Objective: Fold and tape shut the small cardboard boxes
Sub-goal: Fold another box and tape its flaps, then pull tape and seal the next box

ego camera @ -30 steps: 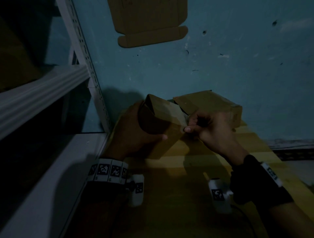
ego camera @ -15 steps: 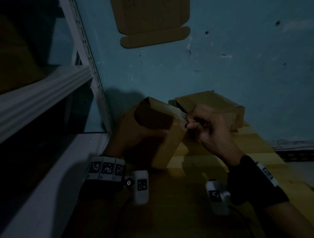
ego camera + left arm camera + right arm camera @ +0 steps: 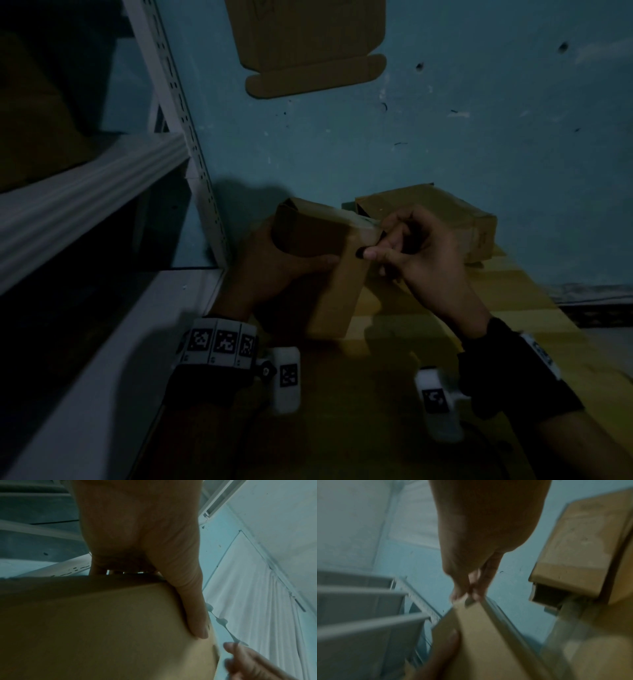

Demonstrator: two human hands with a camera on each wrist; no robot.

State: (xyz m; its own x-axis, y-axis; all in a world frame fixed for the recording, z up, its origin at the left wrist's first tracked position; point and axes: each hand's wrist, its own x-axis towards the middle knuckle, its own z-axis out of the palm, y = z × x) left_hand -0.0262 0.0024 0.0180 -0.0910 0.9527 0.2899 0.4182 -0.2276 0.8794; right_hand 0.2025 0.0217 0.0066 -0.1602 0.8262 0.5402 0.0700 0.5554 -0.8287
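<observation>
- Head view: on the table (image 3: 445, 342), the left hand (image 3: 274, 270) grips the tilted small box (image 3: 329, 274) while the right hand (image 3: 421, 253) pinches tape (image 3: 363, 222) at its top corner; a slip would likely wrinkle the strip. A second box (image 3: 445, 219) lies behind, contents hidden.
- Left wrist: thumb presses the cardboard; nothing shows inside.
- Right wrist: fingers (image 3: 476, 595) pinch the tape end at the box edge.

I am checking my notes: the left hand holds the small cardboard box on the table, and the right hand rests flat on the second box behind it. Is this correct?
Not quite. The left hand does hold the small cardboard box, but the right hand pinches at that same box's top corner, as the head view shows; the second box lies untouched behind.
</observation>
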